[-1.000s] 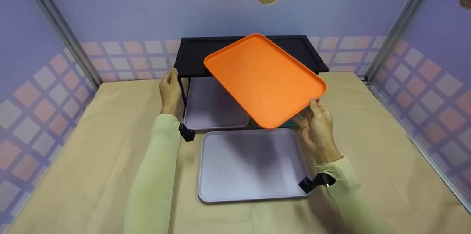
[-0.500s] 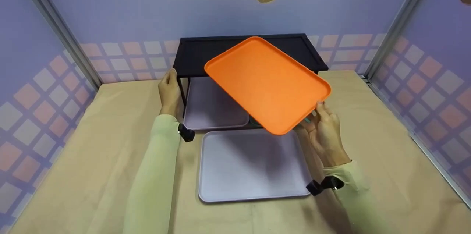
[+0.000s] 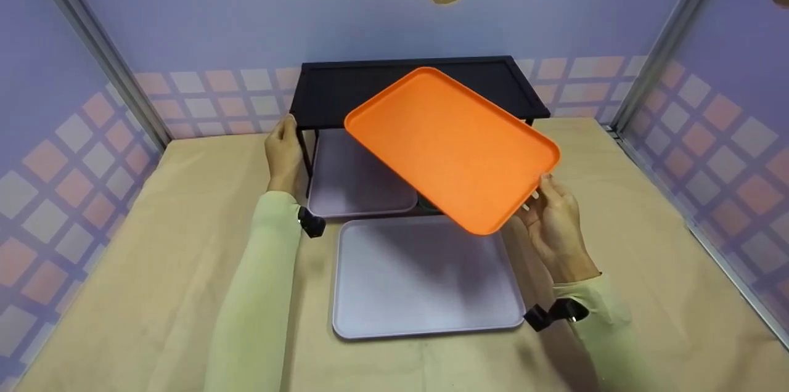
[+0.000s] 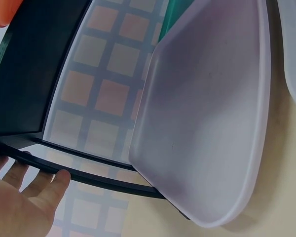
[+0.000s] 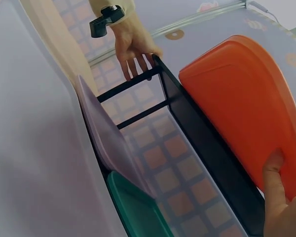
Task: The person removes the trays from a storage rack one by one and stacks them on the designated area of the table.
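Observation:
My right hand (image 3: 558, 228) pinches an orange tray (image 3: 453, 148) at its lower right edge, thumb on the near side and fingers behind. The tray is tilted in the air, in front of a black rack (image 3: 333, 93) and covering part of its top. At the rack's left front corner, my left hand (image 3: 283, 155) grips the frame; in the left wrist view its fingers (image 4: 59, 185) curl at the black leg. Under the rack lies a lilac tray (image 3: 360, 176) on the left. Beside it is a green tray (image 5: 135, 207), mostly hidden in the head view by the orange one.
A second lilac tray (image 3: 425, 299) lies flat on the beige tablecloth (image 3: 142, 269) before the rack, below the raised orange tray. A patterned back wall (image 3: 370, 10) stands close behind the rack, with side walls left and right.
My right hand has moved a little right and towards me, taking the orange tray with it and lowering it slightly. The left hand stays at the rack's corner.

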{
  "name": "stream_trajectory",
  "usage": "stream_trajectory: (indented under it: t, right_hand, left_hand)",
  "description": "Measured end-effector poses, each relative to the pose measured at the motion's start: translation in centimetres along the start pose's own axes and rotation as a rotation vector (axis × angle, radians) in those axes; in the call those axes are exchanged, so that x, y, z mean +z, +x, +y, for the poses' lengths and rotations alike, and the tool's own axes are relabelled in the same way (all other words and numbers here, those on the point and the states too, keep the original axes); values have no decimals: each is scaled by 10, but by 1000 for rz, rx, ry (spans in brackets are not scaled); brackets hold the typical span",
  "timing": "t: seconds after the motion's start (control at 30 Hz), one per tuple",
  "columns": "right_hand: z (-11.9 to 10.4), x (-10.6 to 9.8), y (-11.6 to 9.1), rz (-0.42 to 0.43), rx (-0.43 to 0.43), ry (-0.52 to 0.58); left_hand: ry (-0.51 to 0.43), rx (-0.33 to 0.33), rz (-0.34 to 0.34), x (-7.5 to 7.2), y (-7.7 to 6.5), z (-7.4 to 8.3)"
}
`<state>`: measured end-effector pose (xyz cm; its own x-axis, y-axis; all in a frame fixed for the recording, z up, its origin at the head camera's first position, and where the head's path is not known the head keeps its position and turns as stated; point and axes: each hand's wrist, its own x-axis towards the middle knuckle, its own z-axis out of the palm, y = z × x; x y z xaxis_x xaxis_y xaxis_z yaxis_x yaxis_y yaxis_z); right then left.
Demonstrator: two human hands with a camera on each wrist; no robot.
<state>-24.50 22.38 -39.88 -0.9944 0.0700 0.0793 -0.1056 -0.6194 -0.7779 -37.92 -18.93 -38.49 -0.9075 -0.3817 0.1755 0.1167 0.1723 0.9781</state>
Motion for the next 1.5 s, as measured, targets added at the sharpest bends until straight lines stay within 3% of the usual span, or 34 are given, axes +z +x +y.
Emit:
stream_trajectory:
  t: [0.23, 0.47, 0.9, 1.2, 1.5]
  right_hand:
    - [-3, -7, -1, 5, 15, 24]
    - [-7, -12, -3, 13, 10, 35]
    - [-12, -17, -8, 4, 31, 64]
    - [-13, -22, -9, -40, 0, 42]
    - [-11, -31, -14, -76, 21, -18]
  left_hand:
    - [-4, 0, 12, 1, 0, 1]
    - [30, 27, -36, 0, 0, 0]
    - [50, 27, -18, 0, 1, 2]
    - [60, 45, -16, 2, 1, 2]
    - [51, 33, -1, 1, 0, 1]
